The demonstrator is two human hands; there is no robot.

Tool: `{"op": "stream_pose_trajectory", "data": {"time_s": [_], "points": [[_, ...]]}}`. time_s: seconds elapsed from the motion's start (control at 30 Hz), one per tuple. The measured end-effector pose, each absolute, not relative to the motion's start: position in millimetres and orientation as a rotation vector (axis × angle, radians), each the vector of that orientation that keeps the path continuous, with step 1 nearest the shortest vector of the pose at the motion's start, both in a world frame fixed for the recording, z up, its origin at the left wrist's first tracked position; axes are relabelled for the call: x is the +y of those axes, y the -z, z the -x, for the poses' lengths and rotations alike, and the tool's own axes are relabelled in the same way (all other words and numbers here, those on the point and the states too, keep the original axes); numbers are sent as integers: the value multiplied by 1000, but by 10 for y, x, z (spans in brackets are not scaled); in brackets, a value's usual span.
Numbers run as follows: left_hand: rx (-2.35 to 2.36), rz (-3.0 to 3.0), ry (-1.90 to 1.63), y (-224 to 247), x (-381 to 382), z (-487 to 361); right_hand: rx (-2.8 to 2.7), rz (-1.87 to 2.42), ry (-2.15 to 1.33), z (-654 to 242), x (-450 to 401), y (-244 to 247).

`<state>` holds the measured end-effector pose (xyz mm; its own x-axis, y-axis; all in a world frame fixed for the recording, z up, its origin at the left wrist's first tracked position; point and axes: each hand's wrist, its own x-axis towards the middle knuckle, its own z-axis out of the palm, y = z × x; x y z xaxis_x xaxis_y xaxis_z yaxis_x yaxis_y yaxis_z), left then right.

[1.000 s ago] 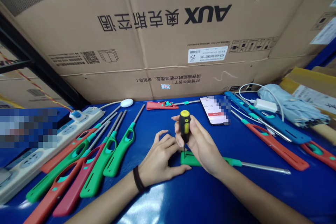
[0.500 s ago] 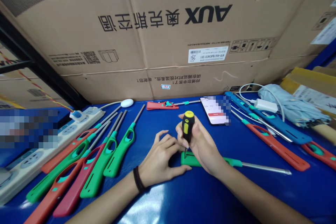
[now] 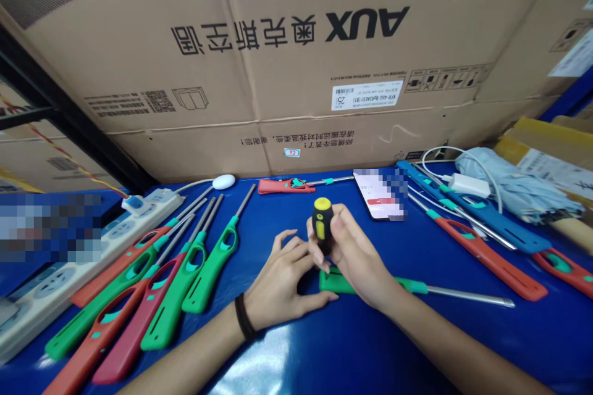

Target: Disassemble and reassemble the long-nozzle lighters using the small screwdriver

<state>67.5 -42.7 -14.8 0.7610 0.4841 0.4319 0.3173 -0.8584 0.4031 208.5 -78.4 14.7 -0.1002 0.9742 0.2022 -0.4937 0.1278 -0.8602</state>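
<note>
A screwdriver point(image 3: 321, 225) with a black and yellow handle stands nearly upright in my right hand point(image 3: 359, 259), its fingers wrapped round the grip. Beneath that hand a green lighter point(image 3: 338, 282) lies across the blue table, its metal tube point(image 3: 467, 295) pointing right. The screwdriver's tip is hidden behind my fingers. My left hand point(image 3: 282, 281), with a dark band on the wrist, rests on the table at the lighter's left end, thumb and fingers spread apart around that end.
Several green, orange and red lighters point(image 3: 171, 296) lie at left beside a white power strip point(image 3: 115, 234). A red lighter point(image 3: 285, 186) and a phone point(image 3: 377, 196) are behind my hands. Blue point(image 3: 500, 222) and orange lighters point(image 3: 500, 265) lie right. A large carton point(image 3: 278, 92) stands behind.
The handle of the screwdriver has tilted and shifted slightly left, and my right fingers have moved with it. My left hand and the green lighter look unchanged.
</note>
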Motion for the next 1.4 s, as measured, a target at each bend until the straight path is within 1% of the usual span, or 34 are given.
{"op": "stream_pose_trajectory", "data": {"time_s": [0.1, 0.27, 0.4, 0.5, 0.67, 0.8, 0.93, 1.07, 1.17, 1.4], "points": [[610, -2666, -770, 141, -424, -675, -970, 659, -1436, -2091, -792, -173], [609, -2679, -729, 134, -414, -674, -1030, 665, -1338, -2109, -804, -208], [607, -2655, -780, 152, -414, -672, -1085, 672, -1361, -2102, -792, -175], [616, -2659, -771, 157, -418, -671, -1023, 699, -1400, -2090, -786, -136], [606, -2667, -749, 142, -416, -677, -973, 633, -1353, -2081, -776, -120], [611, -2671, -747, 138, -418, -679, -907, 716, -1439, -2079, -772, -170], [614, -2669, -744, 151, -421, -671, -883, 612, -1497, -2063, -785, -204], [618, -2672, -726, 153, -417, -665, -894, 551, -1421, -2062, -800, -167], [607, -2661, -745, 141, -418, -668, -924, 595, -1383, -2081, -797, -146], [612, -2667, -742, 142, -416, -660, -927, 708, -1433, -2084, -796, -164]]}}
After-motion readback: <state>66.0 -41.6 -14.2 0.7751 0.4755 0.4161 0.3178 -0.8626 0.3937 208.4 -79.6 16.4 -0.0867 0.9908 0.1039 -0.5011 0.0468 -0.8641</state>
